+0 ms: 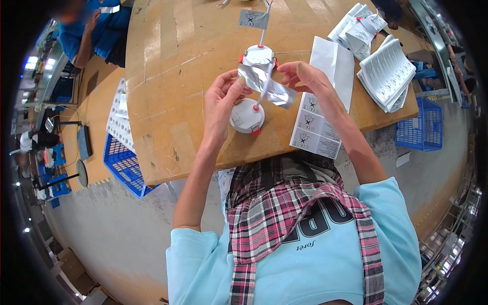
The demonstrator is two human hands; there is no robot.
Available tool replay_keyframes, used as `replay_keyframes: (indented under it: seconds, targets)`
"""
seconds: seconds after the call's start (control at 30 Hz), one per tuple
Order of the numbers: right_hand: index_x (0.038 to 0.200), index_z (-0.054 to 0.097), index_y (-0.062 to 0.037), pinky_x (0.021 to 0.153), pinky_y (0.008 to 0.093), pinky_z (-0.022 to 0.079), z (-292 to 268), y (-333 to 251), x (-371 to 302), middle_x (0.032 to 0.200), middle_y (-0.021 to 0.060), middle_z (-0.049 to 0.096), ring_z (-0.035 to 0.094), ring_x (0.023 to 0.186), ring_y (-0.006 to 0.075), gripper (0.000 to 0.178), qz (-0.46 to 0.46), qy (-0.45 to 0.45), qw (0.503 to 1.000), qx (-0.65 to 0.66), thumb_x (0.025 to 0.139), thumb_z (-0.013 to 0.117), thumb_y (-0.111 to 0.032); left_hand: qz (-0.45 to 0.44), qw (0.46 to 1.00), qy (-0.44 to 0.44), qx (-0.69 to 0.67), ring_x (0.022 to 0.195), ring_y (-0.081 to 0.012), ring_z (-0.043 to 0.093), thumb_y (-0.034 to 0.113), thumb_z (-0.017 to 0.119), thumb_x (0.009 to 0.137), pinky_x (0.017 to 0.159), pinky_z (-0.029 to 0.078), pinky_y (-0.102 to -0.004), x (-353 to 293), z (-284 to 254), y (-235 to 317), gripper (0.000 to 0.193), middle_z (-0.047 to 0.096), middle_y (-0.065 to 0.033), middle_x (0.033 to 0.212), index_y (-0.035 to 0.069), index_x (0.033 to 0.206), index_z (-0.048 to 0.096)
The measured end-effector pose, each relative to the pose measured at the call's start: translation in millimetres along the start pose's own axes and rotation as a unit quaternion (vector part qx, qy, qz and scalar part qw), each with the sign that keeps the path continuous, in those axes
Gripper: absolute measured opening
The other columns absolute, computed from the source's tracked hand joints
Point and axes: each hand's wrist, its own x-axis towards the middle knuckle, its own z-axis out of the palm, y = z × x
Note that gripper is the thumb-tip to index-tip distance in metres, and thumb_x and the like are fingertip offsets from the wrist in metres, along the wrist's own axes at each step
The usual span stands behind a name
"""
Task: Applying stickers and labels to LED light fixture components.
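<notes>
A shiny silver label [278, 92] is pinched at its left end between the thumb and fingers of my left hand [223, 96]. It lies across the white cable of a round white fixture [247, 117] with red clips, which rests on the table near me. To the right of the label is my right hand [307, 79], its fingers curved and apart, with nothing visible in them. Just beyond the hands stands another round white fixture [258, 55] with red clips. A silver printed label [253, 19] is folded like a flag around that one's upright cable.
A printed label sheet [316, 124] and white backing paper [325, 61] lie right of my hands. Farther right are stacked sheets [387, 73] and crumpled paper [362, 34]. Blue crates [419, 127] flank the wooden table [173, 101]. A person in blue [109, 30] is at far left.
</notes>
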Motion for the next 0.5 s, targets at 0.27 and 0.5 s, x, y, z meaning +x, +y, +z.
replay_keyframes:
  seconds: [0.27,0.5]
  targets:
    - [0.104,0.064,0.0011,0.074,0.03,0.048,33.0,-23.9,2.0,0.092,0.0114,0.065,0.061,0.084,0.0182,0.055,-0.049,0.056,0.979,-0.192,0.08,0.065,-0.049,0.032,0.999,0.001,0.017,0.088,-0.0117,0.058,0.038,0.056,0.091,0.075,0.046,-0.025,-11.6,-2.5,-0.3,0.051,0.063,-0.0088,0.095,-0.005,0.117,0.052]
    - [0.091,0.069,-0.0009,0.073,0.03,0.051,44.7,-29.9,2.9,0.086,0.013,0.069,0.067,0.084,0.0221,0.033,-0.026,0.019,0.958,-0.284,0.08,0.068,-0.032,0.05,0.998,-0.013,0.02,0.088,-0.015,0.059,0.038,0.065,0.085,0.077,0.048,-0.0291,-28.2,-9.1,-8.7,0.057,0.062,-0.0104,0.098,-0.003,0.12,0.047]
